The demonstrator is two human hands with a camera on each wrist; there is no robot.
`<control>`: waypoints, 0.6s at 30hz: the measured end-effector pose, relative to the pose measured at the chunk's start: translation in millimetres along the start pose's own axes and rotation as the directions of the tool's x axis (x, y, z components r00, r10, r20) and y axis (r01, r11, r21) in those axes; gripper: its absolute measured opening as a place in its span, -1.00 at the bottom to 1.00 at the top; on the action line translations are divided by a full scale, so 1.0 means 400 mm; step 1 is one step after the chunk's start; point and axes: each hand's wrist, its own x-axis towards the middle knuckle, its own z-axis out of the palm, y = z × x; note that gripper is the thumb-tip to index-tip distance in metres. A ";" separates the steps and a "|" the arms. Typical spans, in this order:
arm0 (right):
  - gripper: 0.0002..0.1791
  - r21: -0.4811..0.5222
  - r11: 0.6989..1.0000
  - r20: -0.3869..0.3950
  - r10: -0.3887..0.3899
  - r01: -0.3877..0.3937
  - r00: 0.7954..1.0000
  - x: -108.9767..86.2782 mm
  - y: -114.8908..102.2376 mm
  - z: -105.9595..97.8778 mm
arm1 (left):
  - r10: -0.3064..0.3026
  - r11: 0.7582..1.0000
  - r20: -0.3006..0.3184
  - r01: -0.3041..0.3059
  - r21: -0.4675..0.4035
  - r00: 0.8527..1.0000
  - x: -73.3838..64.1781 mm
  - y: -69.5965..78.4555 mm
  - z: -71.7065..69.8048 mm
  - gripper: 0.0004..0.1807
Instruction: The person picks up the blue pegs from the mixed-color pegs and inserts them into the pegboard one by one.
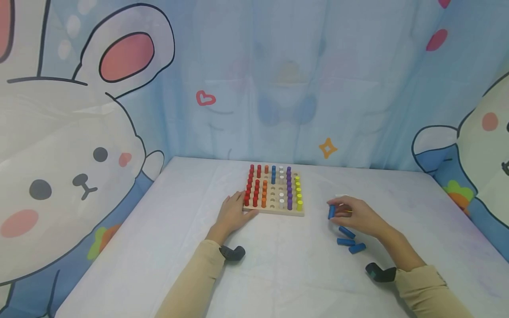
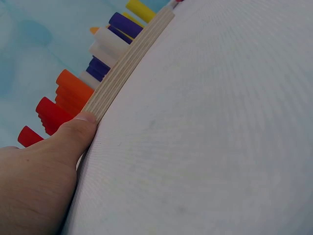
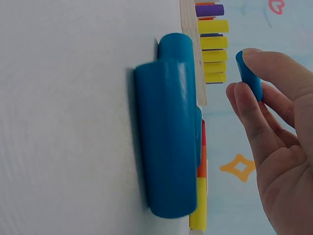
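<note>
A wooden pegboard holds columns of red, orange, blue, white, purple and yellow pegs, with some bare holes among them. My left hand rests at its near left corner; the thumb lies against the plywood front edge in the left wrist view. To the right of the board, my right hand pinches a blue peg between thumb and fingertips, raised off the table. Three blue pegs, including one nearest me, lie loose just below that hand.
Behind the right hand, partly hidden, lie more loose pegs, among them a yellow peg. The white-covered table ends at a printed blue curtain at the back. Dark wrist devices stick out from both sleeves.
</note>
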 end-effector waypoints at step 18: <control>-0.45 -0.050 0.999 -0.036 0.000 -0.002 0.999 0.017 -0.030 0.025 | -0.002 1.000 -0.005 0.002 0.000 1.000 0.004 -0.004 0.003 -0.05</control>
